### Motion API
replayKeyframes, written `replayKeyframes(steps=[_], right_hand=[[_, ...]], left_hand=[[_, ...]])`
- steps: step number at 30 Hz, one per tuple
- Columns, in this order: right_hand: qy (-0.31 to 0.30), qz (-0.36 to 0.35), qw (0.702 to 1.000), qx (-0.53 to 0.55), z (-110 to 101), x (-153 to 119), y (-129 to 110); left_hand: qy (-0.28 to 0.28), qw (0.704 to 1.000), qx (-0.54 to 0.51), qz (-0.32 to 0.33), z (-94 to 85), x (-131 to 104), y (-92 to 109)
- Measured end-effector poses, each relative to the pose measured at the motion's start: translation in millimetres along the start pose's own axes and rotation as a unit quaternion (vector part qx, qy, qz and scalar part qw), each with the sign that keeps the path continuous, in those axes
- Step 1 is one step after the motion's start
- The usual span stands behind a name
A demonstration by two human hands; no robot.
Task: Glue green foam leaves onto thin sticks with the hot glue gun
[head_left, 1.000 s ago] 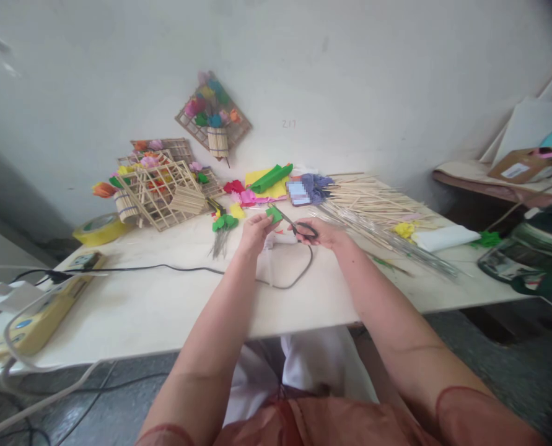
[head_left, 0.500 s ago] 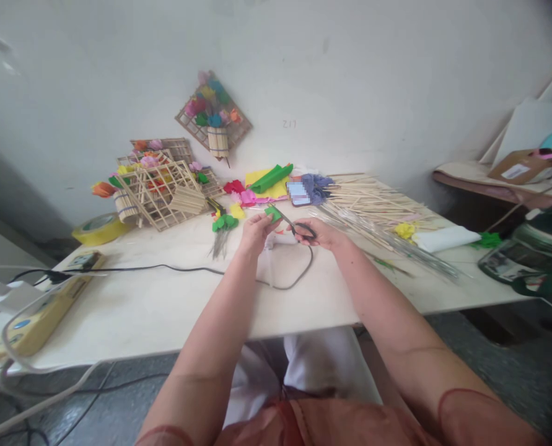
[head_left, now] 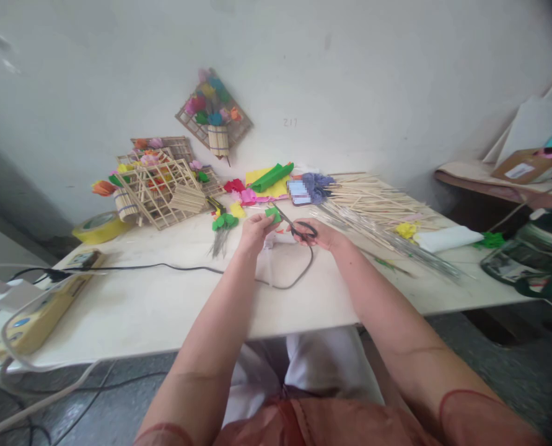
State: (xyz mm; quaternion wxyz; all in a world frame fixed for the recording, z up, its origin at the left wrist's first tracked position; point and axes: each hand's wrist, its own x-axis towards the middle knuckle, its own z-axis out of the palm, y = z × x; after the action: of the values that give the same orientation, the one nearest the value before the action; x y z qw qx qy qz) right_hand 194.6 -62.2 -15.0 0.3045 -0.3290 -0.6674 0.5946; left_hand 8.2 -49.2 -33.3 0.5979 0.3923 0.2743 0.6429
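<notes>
My left hand (head_left: 256,230) pinches a small piece of green paper (head_left: 272,215) above the middle of the table. Black-handled scissors (head_left: 304,231) are in my right hand (head_left: 321,234), with fingers through the loops. Their blades reach up and left, to the right edge of the green paper; whether they touch it I cannot tell. Left of my left hand lies a bunch of green paper flowers (head_left: 225,221) on thin wire stems. Beneath my hands, partly hidden, is a white object (head_left: 282,238) with a dark cable looping round from it.
Behind my hands lie coloured paper sheets (head_left: 269,179) and a phone (head_left: 299,192). Thin wooden sticks (head_left: 373,195) and clear-wrapped wires spread to the right. Stick lattices with paper flowers (head_left: 157,192), yellow tape (head_left: 100,228) and a power strip (head_left: 38,316) stand left. A dark green jar (head_left: 531,251) is at right.
The scissors' handle loops look wider apart and the blades have shifted slightly at the green paper's edge. Both hands stay in nearly the same place.
</notes>
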Motion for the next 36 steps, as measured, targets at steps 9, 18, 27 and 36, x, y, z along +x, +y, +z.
replayKeyframes(steps=[9,18,27,36], right_hand=[[0.011,0.002,1.0,0.01,1.0,3.5,3.2],[0.013,0.005,1.0,0.027,3.3,3.2,0.2],[0.037,0.018,0.998,0.053,7.4,6.2,-2.1],[0.043,0.012,0.996,0.08,6.1,9.6,0.9]], left_hand=[[-0.004,1.0,-0.002,0.005,-1.0,0.9,-2.2],[0.001,1.0,-0.006,0.009,-0.9,1.3,-0.9],[-0.007,1.0,-0.009,0.009,-3.1,2.9,-0.7],[0.004,1.0,-0.005,0.004,-3.5,3.8,0.1]])
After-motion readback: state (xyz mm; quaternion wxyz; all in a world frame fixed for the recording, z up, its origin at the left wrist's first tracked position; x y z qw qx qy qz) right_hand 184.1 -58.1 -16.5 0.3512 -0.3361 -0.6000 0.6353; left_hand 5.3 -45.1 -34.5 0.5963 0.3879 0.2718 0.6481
